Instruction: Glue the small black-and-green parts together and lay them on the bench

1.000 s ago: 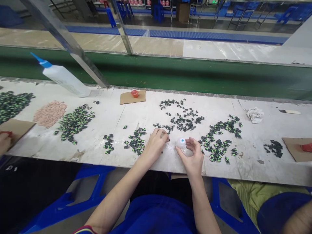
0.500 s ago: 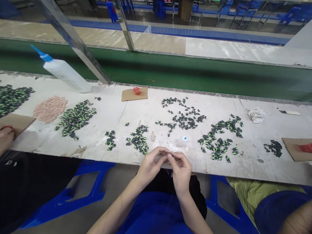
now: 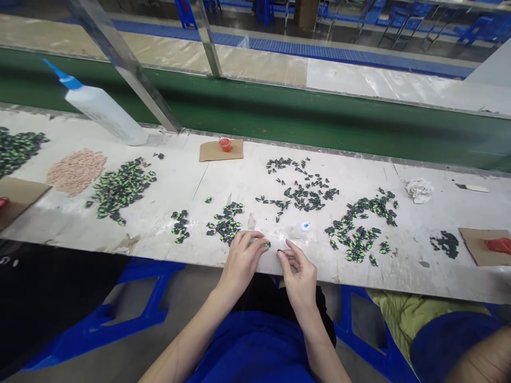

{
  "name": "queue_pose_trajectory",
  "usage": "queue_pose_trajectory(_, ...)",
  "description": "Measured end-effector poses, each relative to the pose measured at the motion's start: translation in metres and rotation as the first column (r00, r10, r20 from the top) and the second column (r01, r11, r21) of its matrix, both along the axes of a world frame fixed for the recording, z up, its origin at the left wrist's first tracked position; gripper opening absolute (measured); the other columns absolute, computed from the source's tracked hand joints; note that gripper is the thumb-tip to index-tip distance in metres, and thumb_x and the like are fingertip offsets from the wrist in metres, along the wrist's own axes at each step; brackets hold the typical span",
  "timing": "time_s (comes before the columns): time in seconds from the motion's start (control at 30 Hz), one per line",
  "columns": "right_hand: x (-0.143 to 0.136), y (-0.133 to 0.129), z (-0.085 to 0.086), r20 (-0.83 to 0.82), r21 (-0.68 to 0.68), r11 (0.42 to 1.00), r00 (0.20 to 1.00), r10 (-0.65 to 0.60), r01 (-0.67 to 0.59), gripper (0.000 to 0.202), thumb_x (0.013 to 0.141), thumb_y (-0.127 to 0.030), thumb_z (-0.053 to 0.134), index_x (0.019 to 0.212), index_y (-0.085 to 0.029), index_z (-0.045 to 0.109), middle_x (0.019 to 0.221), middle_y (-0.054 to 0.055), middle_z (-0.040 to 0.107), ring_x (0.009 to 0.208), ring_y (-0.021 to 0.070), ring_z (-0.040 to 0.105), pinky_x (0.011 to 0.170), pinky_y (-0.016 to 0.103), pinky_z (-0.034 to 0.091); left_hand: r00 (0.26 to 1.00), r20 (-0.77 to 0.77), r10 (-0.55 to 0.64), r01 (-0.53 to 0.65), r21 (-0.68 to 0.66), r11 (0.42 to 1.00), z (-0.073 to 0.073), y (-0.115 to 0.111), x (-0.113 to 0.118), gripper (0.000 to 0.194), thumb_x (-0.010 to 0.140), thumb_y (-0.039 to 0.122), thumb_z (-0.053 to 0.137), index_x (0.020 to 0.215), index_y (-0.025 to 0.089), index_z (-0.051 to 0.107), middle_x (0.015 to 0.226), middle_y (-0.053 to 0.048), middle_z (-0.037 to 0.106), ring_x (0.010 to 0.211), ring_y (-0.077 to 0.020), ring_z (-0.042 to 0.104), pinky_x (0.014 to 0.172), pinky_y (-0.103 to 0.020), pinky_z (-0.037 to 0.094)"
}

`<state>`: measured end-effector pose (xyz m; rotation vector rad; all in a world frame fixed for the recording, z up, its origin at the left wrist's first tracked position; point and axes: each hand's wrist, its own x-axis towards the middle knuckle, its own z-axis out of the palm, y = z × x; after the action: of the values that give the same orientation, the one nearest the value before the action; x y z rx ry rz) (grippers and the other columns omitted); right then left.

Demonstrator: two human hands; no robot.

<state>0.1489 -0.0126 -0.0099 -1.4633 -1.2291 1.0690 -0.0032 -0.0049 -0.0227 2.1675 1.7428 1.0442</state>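
Note:
Pinched at the fingertips of my left hand (image 3: pixel 241 261) is a small black-and-green piece (image 3: pixel 267 244). A tiny dark piece (image 3: pixel 280 250) sits between the thumb and index finger of my right hand (image 3: pixel 299 274). The two hands are a short way apart above the table's near edge. Beside my left hand lies a small pile of black-and-green pieces (image 3: pixel 226 223). Beyond my hands are scattered small dark pieces (image 3: pixel 307 198). A small translucent bottle with a blue tip (image 3: pixel 302 230) stands just past my right hand.
More black-and-green pieces (image 3: pixel 361 234) lie to the right. At left are a pink pile (image 3: pixel 76 171), a larger black-and-green pile (image 3: pixel 122 189) and a big white bottle (image 3: pixel 106 117). A red cup (image 3: pixel 224 144) rests on cardboard (image 3: pixel 207 152). Crumpled tissue (image 3: pixel 419 190) lies far right.
My hands were together at the fingertips and have moved apart, each with a small piece. The co-worker's hand at the left edge has gone out of view.

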Motion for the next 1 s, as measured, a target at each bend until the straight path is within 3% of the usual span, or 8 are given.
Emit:
queue_pose_trajectory(0.1,0.0,0.002,-0.002,0.005,-0.033,0.999,0.999,0.034,-0.034,0.023,0.082,-0.039,0.065,0.088,-0.018,0.073,0.081,0.007,0.074,0.073,0.0201,0.07,0.07,0.033,0.059,0.997,0.025,-0.077,0.078,-0.048,0.996,0.004,0.001,0.0,0.015,0.092,0.018,0.051,0.095,0.021,0.065,0.092,-0.006,0.069,0.089,-0.0222,0.057,0.079,-0.038,0.05)
queue_pose_trajectory(0.2,0.002,0.003,-0.002,-0.022,-0.023,0.993,0.993,0.116,-0.117,0.019,0.085,-0.037,0.062,0.088,-0.022,0.073,0.088,0.006,0.075,0.082,0.02,0.07,0.075,0.033,0.058,0.99,0.054,-0.132,0.136,-0.091,0.986,0.009,0.0,0.0,0.016,0.094,0.019,0.048,0.097,0.021,0.064,0.086,-0.005,0.071,0.084,-0.0204,0.06,0.073,-0.034,0.049)
queue_pose_trajectory(0.63,0.007,0.003,0.006,-0.142,0.046,0.985,0.975,0.169,-0.164,0.013,0.084,-0.028,0.065,0.089,-0.023,0.076,0.088,0.005,0.074,0.083,0.0188,0.07,0.073,0.03,0.059,0.933,0.315,-0.174,0.201,-0.055,0.978,0.029,-0.001,0.005,0.015,0.092,0.016,0.054,0.09,0.021,0.067,0.08,-0.003,0.072,0.078,-0.0177,0.063,0.069,-0.03,0.054)
queue_pose_trajectory(0.77,0.009,0.002,0.008,-0.093,0.161,0.979,0.986,0.141,-0.125,0.011,0.084,-0.022,0.065,0.089,-0.023,0.076,0.083,0.004,0.072,0.079,0.0177,0.069,0.071,0.03,0.058,0.889,0.436,-0.143,0.213,-0.116,0.97,0.037,-0.004,0.009,0.014,0.089,0.016,0.058,0.092,0.021,0.07,0.082,-0.003,0.073,0.079,-0.0169,0.065,0.072,-0.029,0.056)
queue_pose_trajectory(1.0,0.01,0.0,0.004,-0.069,0.363,0.926,0.988,0.138,-0.104,0.014,0.083,-0.014,0.065,0.091,-0.022,0.073,0.078,0.004,0.068,0.071,0.0157,0.066,0.062,0.029,0.056,0.804,0.594,0.034,0.184,-0.304,0.935,0.051,-0.009,0.013,0.01,0.081,0.021,0.067,0.086,0.022,0.076,0.082,-0.005,0.074,0.081,-0.0183,0.068,0.073,-0.029,0.057)
